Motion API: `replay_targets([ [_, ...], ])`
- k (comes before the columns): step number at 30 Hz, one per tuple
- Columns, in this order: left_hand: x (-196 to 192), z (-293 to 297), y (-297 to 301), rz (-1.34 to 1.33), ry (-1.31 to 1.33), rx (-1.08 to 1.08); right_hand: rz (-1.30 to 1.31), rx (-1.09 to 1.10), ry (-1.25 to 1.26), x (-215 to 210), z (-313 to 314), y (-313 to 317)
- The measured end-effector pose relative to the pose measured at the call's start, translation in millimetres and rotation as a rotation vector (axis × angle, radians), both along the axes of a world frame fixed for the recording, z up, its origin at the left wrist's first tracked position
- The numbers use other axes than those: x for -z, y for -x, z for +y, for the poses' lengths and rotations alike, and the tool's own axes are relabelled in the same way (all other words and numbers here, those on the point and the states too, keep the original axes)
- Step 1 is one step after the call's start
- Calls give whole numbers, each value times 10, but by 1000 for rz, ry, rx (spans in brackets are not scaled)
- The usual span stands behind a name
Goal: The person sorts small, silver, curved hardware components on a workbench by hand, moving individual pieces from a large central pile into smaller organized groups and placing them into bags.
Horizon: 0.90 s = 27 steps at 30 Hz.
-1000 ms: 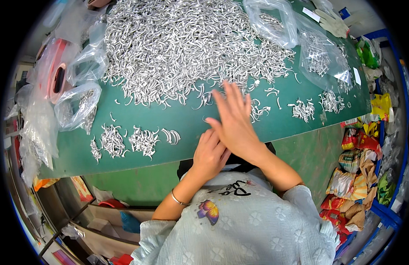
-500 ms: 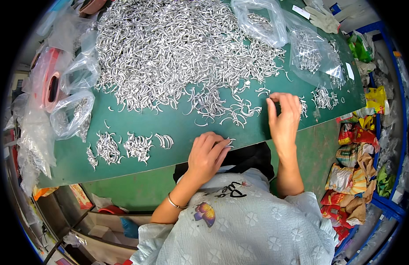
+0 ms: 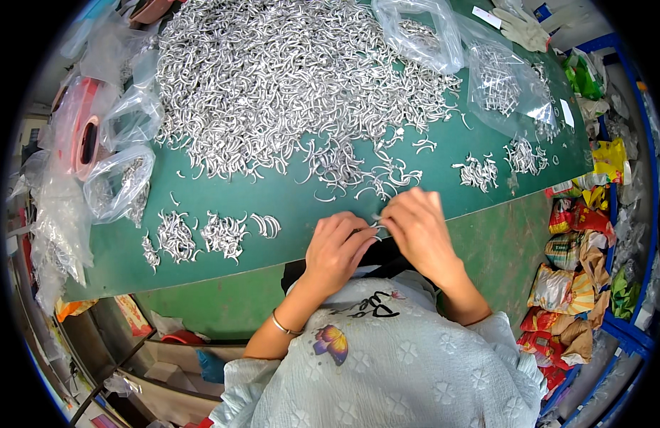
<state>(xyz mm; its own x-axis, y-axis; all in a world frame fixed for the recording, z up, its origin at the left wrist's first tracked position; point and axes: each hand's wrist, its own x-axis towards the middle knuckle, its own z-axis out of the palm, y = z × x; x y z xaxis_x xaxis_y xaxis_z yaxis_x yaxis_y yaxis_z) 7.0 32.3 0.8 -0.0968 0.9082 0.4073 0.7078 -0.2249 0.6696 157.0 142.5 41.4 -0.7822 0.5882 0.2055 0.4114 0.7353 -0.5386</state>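
At the table's near edge, my left hand [image 3: 337, 250] is closed, its thumb and fingers pinching small curved silvery metal pieces [image 3: 377, 227] whose ends stick out past the fingertips. My right hand [image 3: 421, 232] is beside it, thumb and fingertips brought together at those same pieces; whether it grips one is hidden by the fingers. Just beyond both hands lies a loose cluster of similar curved pieces [image 3: 387, 178]. Behind that spreads a large heap [image 3: 294, 78] of them across the green table [image 3: 273, 192].
Small sorted piles [image 3: 223, 235] lie at left, others [image 3: 476, 173] at right. Clear plastic bags [image 3: 119, 185] with metal pieces stand along the left side; another bag [image 3: 498, 85] lies at the far right. A blue shelf rack [image 3: 626, 332] with packages stands right of the table.
My right hand has moved left and nearer, from beside the right-hand piles to my left hand's fingertips. The left hand has stayed nearly in place.
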Motion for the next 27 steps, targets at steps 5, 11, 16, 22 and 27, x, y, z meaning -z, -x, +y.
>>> replay_targets([
  [5, 77, -65, -27, -110, 38, -44, 85, -112, 164, 82, 56, 46],
  [11, -83, 43, -18, 83, 44, -16, 95, 339, -245, 138, 641, -27],
  [16, -3, 9, 2, 72, 36, 29, -75, 368, -293, 195, 670, -53],
  [22, -19, 9, -11, 53, 15, 9, -71, 306, -196, 180, 591, -5],
  [27, 2, 1, -13, 37, 11, -2, -65, 276, -111, 210, 652, -35],
])
